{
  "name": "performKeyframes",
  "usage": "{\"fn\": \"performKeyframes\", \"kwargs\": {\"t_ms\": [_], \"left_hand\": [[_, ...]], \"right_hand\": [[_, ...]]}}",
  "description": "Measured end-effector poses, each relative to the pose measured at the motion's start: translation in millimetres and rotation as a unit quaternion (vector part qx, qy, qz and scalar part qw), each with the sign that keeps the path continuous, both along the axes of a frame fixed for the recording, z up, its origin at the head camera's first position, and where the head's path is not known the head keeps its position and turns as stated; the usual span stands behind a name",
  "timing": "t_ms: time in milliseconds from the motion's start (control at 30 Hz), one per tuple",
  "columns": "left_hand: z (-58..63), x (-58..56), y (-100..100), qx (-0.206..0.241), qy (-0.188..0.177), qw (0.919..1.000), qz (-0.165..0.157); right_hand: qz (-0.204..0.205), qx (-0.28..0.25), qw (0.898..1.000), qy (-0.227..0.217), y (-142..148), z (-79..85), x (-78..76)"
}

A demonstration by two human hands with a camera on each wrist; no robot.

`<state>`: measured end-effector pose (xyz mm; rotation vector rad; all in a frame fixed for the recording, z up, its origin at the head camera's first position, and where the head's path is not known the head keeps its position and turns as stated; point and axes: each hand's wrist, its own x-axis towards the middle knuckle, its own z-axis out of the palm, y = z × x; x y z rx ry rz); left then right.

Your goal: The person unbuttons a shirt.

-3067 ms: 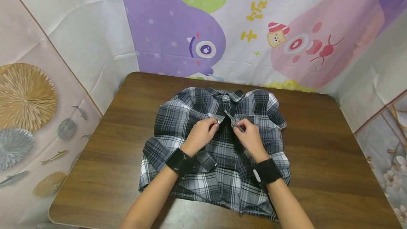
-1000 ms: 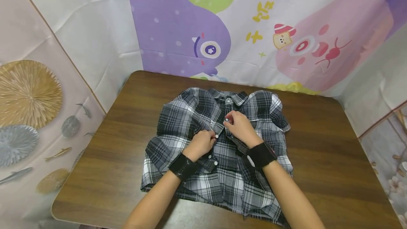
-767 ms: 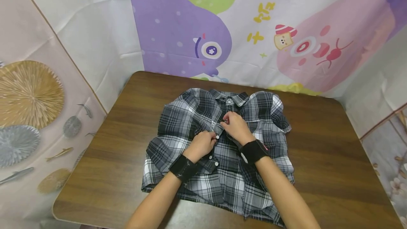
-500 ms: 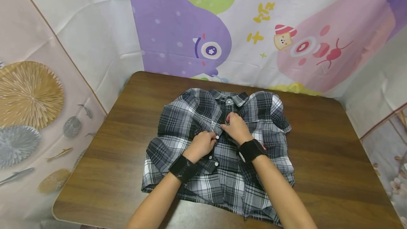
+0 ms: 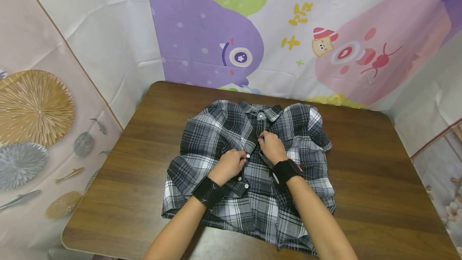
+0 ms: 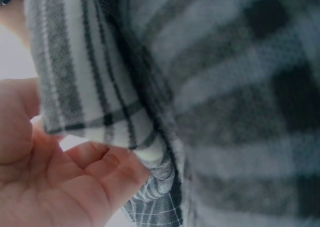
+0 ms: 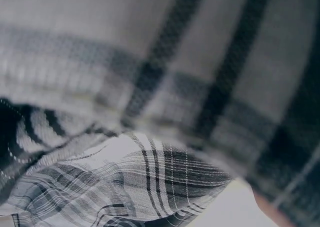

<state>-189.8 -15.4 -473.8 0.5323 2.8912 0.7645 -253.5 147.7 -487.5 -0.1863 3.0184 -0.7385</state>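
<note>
A grey, black and white plaid button-up shirt (image 5: 202,139) lies front up, its collar (image 5: 272,112) toward the back and a collar button (image 5: 260,115) at the neck. My left hand (image 5: 229,165) pinches one front edge beside a white button (image 5: 248,156); in the left wrist view, curled fingers (image 6: 115,172) show at a fold of the cloth. Just below the collar, my right hand (image 5: 273,147) pinches the front placket between thumb and fingertips. Cloth fills most of the right wrist view and covers those fingertips. Below the hands the front edges lie apart.
The shirt rests on a brown wooden table (image 5: 368,179) with rounded corners. Behind it hangs a cartoon-printed cloth (image 5: 205,43), and a patterned curtain (image 5: 86,103) stands at the left. Two more white buttons (image 5: 246,186) show below my left hand.
My left hand has moved down the front edge. My right hand rose to the upper placket, then shifted slightly down. A button seen at its fingertips is now hidden, and the upper gap has narrowed.
</note>
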Motion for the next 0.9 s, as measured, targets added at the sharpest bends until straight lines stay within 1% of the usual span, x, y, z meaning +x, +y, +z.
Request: {"fn": "performKeyframes", "kwargs": {"t_ms": [100, 200, 333, 567, 700, 800, 900], "left_hand": [[0.3, 0.3, 0, 0.002, 0.006, 1.0, -0.002], [0.9, 0.5, 0, 0.007, 0.007, 0.9999, -0.004], [2.0, 0.8, 0, 0.011, 0.007, 0.9999, -0.004], [1.5, 0.3, 0, 0.007, 0.0, 1.0, -0.001], [-1.2, -0.3, -1, 0.011, -0.012, 0.9999, 0.005], [-1.1, -0.7, -3, 0.02, -0.03, 0.9993, 0.007], [0.4, -0.7, -6, 0.041, -0.041, 0.9982, 0.013]], "right_hand": [[0.0, -0.01, 1.0, 0.029, 2, -0.1, -1.0], [0.0, -0.027, 0.998, 0.052, 3, 3.3, -1.1], [0.001, -0.055, 0.995, 0.08, 3, 12.5, 1.4], [0.014, -0.088, 0.989, 0.119, 2, 29.1, 8.7], [0.023, -0.113, 0.983, 0.143, 0, 39.3, 17.3], [0.03, -0.127, 0.981, 0.145, -2, 46.3, 27.1], [0.035, -0.142, 0.979, 0.143, -4, 51.3, 37.5]]}}
